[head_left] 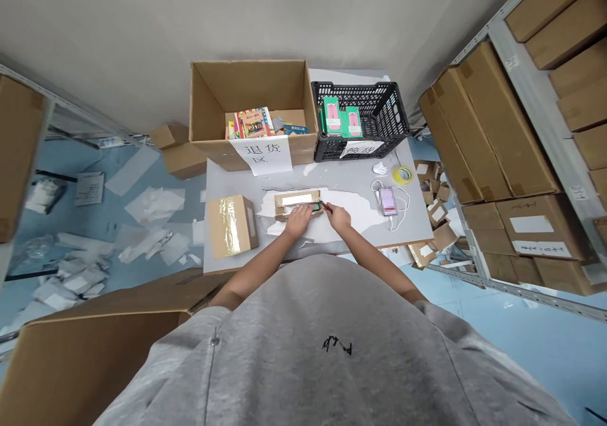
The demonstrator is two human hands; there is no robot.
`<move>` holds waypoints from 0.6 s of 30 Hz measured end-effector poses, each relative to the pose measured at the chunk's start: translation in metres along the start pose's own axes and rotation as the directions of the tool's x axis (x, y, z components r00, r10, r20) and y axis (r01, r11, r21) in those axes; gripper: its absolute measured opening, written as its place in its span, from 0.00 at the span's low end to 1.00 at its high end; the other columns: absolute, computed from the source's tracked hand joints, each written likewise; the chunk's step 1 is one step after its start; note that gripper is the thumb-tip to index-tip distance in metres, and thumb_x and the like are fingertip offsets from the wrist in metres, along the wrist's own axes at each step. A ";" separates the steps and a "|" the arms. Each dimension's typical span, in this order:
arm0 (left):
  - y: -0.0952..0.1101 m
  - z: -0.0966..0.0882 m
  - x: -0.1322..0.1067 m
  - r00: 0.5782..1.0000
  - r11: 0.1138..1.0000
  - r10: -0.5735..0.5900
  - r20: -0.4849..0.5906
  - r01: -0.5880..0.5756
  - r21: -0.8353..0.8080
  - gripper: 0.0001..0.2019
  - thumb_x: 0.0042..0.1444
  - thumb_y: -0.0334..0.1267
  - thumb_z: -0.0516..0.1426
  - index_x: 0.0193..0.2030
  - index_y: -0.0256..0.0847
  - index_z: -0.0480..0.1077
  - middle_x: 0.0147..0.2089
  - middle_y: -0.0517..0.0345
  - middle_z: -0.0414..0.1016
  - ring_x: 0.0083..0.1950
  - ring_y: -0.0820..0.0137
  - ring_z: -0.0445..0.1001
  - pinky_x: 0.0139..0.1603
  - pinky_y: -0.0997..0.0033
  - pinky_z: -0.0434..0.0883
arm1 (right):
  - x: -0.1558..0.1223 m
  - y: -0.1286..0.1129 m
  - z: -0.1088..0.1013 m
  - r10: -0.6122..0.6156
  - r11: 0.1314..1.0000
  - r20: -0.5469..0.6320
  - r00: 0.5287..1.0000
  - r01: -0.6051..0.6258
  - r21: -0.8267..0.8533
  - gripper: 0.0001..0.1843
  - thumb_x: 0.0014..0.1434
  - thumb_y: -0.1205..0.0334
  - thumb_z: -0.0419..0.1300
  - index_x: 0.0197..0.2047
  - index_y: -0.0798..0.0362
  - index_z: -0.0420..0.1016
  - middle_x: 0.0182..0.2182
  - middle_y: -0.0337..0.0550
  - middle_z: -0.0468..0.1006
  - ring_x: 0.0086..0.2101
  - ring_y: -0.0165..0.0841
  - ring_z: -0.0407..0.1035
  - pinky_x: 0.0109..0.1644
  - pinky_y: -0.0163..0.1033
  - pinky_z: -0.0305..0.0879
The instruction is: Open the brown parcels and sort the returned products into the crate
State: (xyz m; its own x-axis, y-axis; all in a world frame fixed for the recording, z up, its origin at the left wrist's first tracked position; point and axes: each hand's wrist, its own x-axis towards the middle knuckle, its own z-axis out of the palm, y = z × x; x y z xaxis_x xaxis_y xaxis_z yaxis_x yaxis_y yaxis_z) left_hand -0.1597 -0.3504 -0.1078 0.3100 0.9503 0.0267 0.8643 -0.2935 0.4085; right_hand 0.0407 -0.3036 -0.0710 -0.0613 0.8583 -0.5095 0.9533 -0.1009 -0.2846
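A small cardboard parcel (296, 202) with a white label lies on torn white wrapping paper (358, 211) on the grey table (237, 182). My left hand (298, 220) grips the parcel's near edge. My right hand (337, 216) sits just right of the parcel, pinching a small red-tipped tool (324, 205) against its end. A green item (315, 206) shows at the parcel's end, partly hidden by my hands.
At the back stand an open carton of books (251, 88) and a black crate (360, 119) holding green boxes. A taped carton (231, 226) sits left, with yellow tape (403, 174) and a phone (387, 200) right. Stacked cartons (507, 135) fill the shelves; paper litters the floor (142, 205).
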 end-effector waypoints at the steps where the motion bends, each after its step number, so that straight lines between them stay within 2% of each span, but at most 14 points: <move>1: -0.001 -0.003 -0.002 0.998 0.998 -0.061 -0.033 0.061 -0.008 0.24 0.73 0.41 0.51 0.71 0.37 0.65 0.59 0.37 0.76 0.62 0.49 0.72 0.64 0.52 0.67 | 0.001 0.008 0.000 0.012 0.998 0.015 1.000 -0.013 0.065 0.26 0.77 0.54 0.49 0.74 0.40 0.66 0.51 0.45 0.84 0.49 0.39 0.79 0.51 0.38 0.70; 3: -0.009 -0.009 -0.007 0.977 0.981 -0.192 -0.094 0.191 -0.022 0.29 0.72 0.48 0.52 0.74 0.36 0.62 0.64 0.35 0.73 0.67 0.46 0.69 0.69 0.48 0.65 | 0.005 0.025 0.003 0.062 0.987 0.021 0.998 -0.064 0.149 0.29 0.78 0.54 0.44 0.78 0.42 0.58 0.51 0.46 0.84 0.48 0.39 0.79 0.51 0.38 0.70; 4: -0.015 -0.013 -0.009 0.961 0.968 -0.252 -0.117 0.250 -0.027 0.30 0.72 0.50 0.51 0.75 0.36 0.62 0.67 0.34 0.71 0.71 0.45 0.66 0.72 0.46 0.62 | 0.008 0.033 0.005 0.081 0.986 0.004 0.997 -0.081 0.145 0.31 0.78 0.56 0.43 0.80 0.44 0.54 0.54 0.48 0.82 0.51 0.40 0.77 0.53 0.40 0.70; 6: -0.029 -0.017 -0.015 0.933 0.943 -0.333 -0.134 0.331 -0.040 0.31 0.72 0.49 0.49 0.77 0.35 0.60 0.75 0.35 0.62 0.78 0.46 0.57 0.77 0.44 0.53 | 0.017 0.046 0.011 0.124 0.984 0.015 0.992 -0.125 0.123 0.35 0.75 0.60 0.44 0.82 0.47 0.46 0.60 0.55 0.76 0.54 0.43 0.75 0.56 0.43 0.70; 9: -0.049 -0.014 -0.024 0.918 0.922 -0.387 -0.088 0.382 -0.071 0.34 0.72 0.47 0.49 0.80 0.35 0.52 0.83 0.39 0.46 0.84 0.50 0.42 0.81 0.42 0.41 | 0.033 0.055 0.024 0.187 0.977 0.085 0.979 -0.194 0.086 0.41 0.72 0.64 0.47 0.83 0.48 0.38 0.65 0.61 0.67 0.54 0.46 0.74 0.57 0.47 0.69; 11: -0.056 -0.007 -0.028 0.900 0.898 -0.434 -0.041 0.428 -0.105 0.36 0.72 0.48 0.49 0.81 0.36 0.49 0.84 0.40 0.40 0.85 0.50 0.37 0.81 0.39 0.38 | 0.044 0.057 0.032 0.209 0.976 0.099 0.973 -0.214 0.047 0.44 0.70 0.65 0.50 0.83 0.46 0.37 0.65 0.61 0.64 0.57 0.48 0.71 0.60 0.49 0.67; 13: -0.059 0.002 -0.030 0.867 0.858 -0.498 -0.019 0.489 -0.159 0.39 0.71 0.51 0.50 0.82 0.35 0.45 0.84 0.38 0.35 0.85 0.49 0.33 0.81 0.37 0.39 | 0.054 0.057 0.039 0.218 0.975 0.090 0.972 -0.220 0.012 0.46 0.67 0.68 0.53 0.83 0.45 0.38 0.65 0.61 0.63 0.62 0.50 0.65 0.63 0.51 0.65; 15: -0.058 0.007 -0.029 0.828 0.806 -0.561 -0.014 0.542 -0.239 0.44 0.70 0.55 0.52 0.83 0.32 0.39 0.84 0.34 0.31 0.85 0.48 0.33 0.80 0.40 0.45 | 0.062 0.059 0.046 0.227 0.974 0.079 0.971 -0.228 0.008 0.47 0.65 0.70 0.53 0.83 0.46 0.40 0.67 0.61 0.62 0.65 0.51 0.61 0.64 0.52 0.63; 17: -0.058 0.009 -0.026 0.779 0.732 -0.627 0.016 0.596 -0.330 0.48 0.70 0.56 0.52 0.83 0.29 0.32 0.84 0.30 0.30 0.84 0.49 0.39 0.78 0.47 0.54 | 0.065 0.063 0.052 0.236 0.970 0.066 0.970 -0.239 0.046 0.46 0.65 0.70 0.54 0.82 0.48 0.45 0.67 0.62 0.61 0.65 0.51 0.60 0.65 0.53 0.63; 18: -0.058 0.008 -0.024 0.748 0.684 -0.662 0.049 0.629 -0.369 0.49 0.71 0.56 0.51 0.82 0.29 0.28 0.83 0.29 0.34 0.83 0.49 0.45 0.76 0.50 0.59 | 0.066 0.064 0.054 0.231 0.968 0.041 0.972 -0.234 0.087 0.44 0.65 0.68 0.56 0.81 0.50 0.49 0.67 0.62 0.62 0.66 0.52 0.60 0.65 0.54 0.62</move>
State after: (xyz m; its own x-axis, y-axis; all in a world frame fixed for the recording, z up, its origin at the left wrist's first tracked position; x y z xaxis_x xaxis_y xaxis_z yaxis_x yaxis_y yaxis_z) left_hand -0.2146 -0.3566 -0.1391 -0.3212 0.8999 -0.2950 0.6397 0.4359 0.6331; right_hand 0.0817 -0.2806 -0.1661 0.1489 0.7904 -0.5943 0.9116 -0.3426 -0.2273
